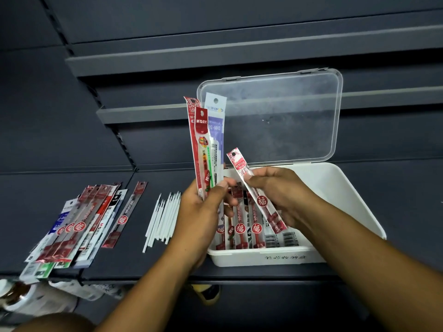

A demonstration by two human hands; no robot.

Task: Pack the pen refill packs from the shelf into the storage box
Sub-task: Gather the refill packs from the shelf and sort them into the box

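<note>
The refill pack [262, 201] being packed hangs slanted over the near left part of the storage box [347, 188], pinched near its middle by the right hand [280, 188], whose fingers and thumb are closed around it. It is a narrow clear sleeve with a red header and a red round seal reading 福; the header seems to say M&G, though the print is small. It looks very light, thin and bendy, with slick film that could slide out of a loose pinch. It is best held flat across its width near the middle or by the stiffer header card. The left hand [201, 212], just left of the box, grips a bundle of packs [203, 144] by their lower ends so they stand up in a fan. One red header reads M&G with Chinese characters and a "360" badge below it; a white and purple pack behind shows "DM-2", the rest covered. Held this way, the tall sleeves may flop or splay. More packs in the box [239, 228] lie side by side lengthwise against its left side, showing 福 seals and barcodes at the near end; the right half is bare. The clear lid [287, 116] stands open at the far edge. Writing on the box's near wall is too faint to read. On the dark shelf [134, 259], loose white refills [163, 216] lie just left of the left hand, and a pile of packs [79, 226] waits farther left, several with the 福 seal.
</note>
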